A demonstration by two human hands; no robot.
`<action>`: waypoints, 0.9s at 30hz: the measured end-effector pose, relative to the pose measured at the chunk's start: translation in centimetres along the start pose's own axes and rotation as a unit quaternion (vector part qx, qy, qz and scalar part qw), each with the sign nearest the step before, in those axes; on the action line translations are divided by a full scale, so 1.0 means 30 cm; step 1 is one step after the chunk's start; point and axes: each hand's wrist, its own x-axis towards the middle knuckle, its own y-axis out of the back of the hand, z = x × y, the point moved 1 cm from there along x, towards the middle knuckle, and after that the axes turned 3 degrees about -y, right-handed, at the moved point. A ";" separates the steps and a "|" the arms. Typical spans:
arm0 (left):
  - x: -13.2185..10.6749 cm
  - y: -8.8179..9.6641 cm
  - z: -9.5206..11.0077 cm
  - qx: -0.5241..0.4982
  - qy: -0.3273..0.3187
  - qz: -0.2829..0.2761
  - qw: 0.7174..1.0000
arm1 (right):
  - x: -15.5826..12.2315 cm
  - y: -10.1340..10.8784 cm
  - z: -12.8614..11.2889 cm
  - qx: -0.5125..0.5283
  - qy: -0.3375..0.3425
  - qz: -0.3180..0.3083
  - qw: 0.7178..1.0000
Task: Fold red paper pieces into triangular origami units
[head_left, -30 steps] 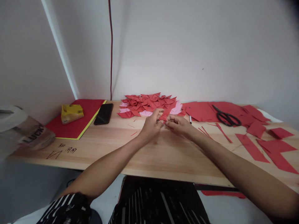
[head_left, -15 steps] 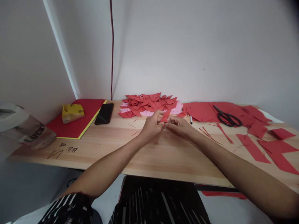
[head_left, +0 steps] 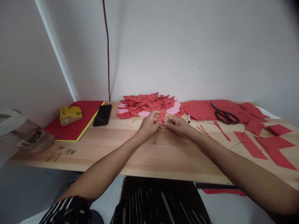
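Note:
Between my two hands, above the middle of the wooden table (head_left: 149, 161), is a small folded piece of red paper (head_left: 161, 116). My left hand (head_left: 150, 123) pinches it from the left, with thumb and fingers closed on it. From the right, my right hand (head_left: 175, 125) grips its lower edge with closed fingertips. The fingers partly cover the folds. Just beyond the hands lies a heap of folded red paper pieces (head_left: 149, 102), with several pink paper pieces (head_left: 174, 108) among them.
At the right are black-handled scissors (head_left: 225, 116) on red paper sheets (head_left: 198, 109), a marker (head_left: 189, 118), thin paper strips (head_left: 221, 130) and loose red pieces (head_left: 251, 145). Leftward lie a phone (head_left: 102, 115), a yellow packet (head_left: 70, 115) on a red sheet (head_left: 86, 119), and a plastic cup (head_left: 35, 135).
The view has shifted slightly. Both hands stay on the folded red paper, and its upper part appears shorter and more upright between the fingers.

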 end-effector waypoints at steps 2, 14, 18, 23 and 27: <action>-0.001 -0.002 -0.005 0.006 -0.008 -0.008 1.000 | 0.000 0.002 -0.004 0.001 0.000 -0.003 1.000; 0.008 -0.010 -0.029 -0.040 0.015 0.009 0.999 | 0.003 0.013 -0.021 0.005 -0.033 -0.018 0.999; 0.007 -0.012 -0.027 -0.047 0.011 -0.002 0.999 | 0.004 0.015 -0.012 0.009 -0.030 -0.022 0.999; 0.012 -0.013 -0.025 -0.042 0.005 0.005 0.999 | 0.010 0.018 -0.002 0.015 -0.022 -0.028 0.999; 0.013 -0.017 -0.035 -0.034 -0.003 0.006 0.999 | 0.014 0.012 0.002 0.015 -0.019 -0.011 1.000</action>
